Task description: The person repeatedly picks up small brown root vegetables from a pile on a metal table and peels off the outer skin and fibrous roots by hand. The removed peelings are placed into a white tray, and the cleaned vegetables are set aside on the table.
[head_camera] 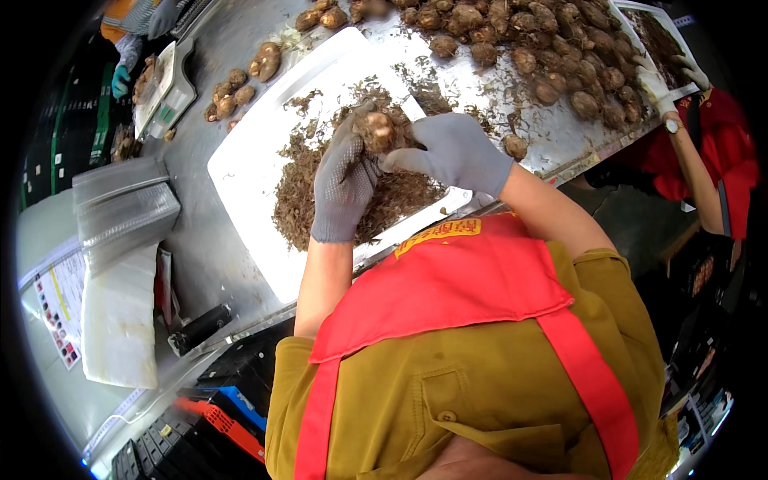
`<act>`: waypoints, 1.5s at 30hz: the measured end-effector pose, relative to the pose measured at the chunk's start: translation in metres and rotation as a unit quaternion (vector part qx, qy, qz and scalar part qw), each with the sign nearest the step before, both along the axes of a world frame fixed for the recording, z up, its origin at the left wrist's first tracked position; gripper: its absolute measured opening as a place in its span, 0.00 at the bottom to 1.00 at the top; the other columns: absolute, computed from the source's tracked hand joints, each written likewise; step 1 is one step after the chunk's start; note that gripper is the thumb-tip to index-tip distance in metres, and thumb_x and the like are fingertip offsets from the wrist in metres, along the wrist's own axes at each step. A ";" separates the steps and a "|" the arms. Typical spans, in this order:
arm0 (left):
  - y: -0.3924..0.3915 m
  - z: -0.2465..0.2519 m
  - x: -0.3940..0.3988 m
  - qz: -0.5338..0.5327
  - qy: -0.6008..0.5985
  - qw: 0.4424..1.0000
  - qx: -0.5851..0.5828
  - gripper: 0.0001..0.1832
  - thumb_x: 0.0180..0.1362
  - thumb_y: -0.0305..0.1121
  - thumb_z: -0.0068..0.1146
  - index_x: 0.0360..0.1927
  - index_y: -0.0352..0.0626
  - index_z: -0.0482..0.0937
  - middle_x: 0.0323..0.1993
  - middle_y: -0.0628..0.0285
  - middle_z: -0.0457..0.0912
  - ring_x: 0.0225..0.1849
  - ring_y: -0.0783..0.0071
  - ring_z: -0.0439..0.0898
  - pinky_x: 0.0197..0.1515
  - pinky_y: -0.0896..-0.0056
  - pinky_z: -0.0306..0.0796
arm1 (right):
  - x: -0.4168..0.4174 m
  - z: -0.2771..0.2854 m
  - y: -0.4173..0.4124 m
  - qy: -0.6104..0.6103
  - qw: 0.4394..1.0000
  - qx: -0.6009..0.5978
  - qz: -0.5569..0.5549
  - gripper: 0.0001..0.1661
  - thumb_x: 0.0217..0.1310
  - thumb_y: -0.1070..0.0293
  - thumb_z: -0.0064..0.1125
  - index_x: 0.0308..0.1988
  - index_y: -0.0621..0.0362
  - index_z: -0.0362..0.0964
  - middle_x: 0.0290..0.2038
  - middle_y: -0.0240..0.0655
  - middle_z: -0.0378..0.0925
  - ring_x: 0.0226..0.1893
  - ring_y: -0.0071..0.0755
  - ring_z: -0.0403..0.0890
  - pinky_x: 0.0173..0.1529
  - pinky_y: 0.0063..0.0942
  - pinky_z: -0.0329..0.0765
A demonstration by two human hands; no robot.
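Observation:
A brown taro corm (377, 132) with a pale end sits in my left hand (348, 174), which wears a grey dotted glove. My right hand (459, 153), also in a grey glove, is at the corm's right side, thumb and fingers bent towards it; whether it grips the corm or a loose bit is unclear. Both hands are over a white plastic tray (249, 180) strewn with brown fibrous peelings (300, 198). A single corm (515, 146) lies on the metal table to the right of my right hand.
A large heap of taro corms (540, 48) covers the far right. Smaller groups (227, 99) lie left of the tray, near a white scale (165, 90). Clear plastic packs (129, 210) are stacked at left. A co-worker's gloved hands (657, 84) are at right; another person stands far left.

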State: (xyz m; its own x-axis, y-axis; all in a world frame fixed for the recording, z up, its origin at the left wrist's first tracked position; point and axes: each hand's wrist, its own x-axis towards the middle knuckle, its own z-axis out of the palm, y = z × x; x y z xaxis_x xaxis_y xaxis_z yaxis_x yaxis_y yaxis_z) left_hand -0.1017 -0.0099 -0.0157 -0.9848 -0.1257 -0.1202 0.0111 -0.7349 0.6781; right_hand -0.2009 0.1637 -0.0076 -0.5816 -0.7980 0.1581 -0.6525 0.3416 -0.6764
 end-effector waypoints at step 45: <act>0.011 0.008 0.013 -0.027 -0.115 0.963 -0.240 0.21 0.70 0.41 0.50 0.57 0.36 0.69 0.48 0.61 0.75 0.49 0.77 0.73 0.53 0.76 0.68 | 0.001 0.022 -0.009 0.035 0.977 0.191 0.085 0.40 0.59 0.30 0.49 0.24 0.59 0.79 0.19 0.42 0.77 0.24 0.48 0.82 0.31 0.42 0.78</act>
State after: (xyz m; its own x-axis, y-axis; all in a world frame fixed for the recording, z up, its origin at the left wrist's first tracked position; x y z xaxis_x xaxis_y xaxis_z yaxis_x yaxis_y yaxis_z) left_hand -0.0891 0.0009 -0.0076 -0.9457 -0.1708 -0.2766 -0.2095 -0.3306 0.9203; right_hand -0.2003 0.1542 0.0139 -0.4348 -0.8904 -0.1349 -0.7616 0.4435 -0.4725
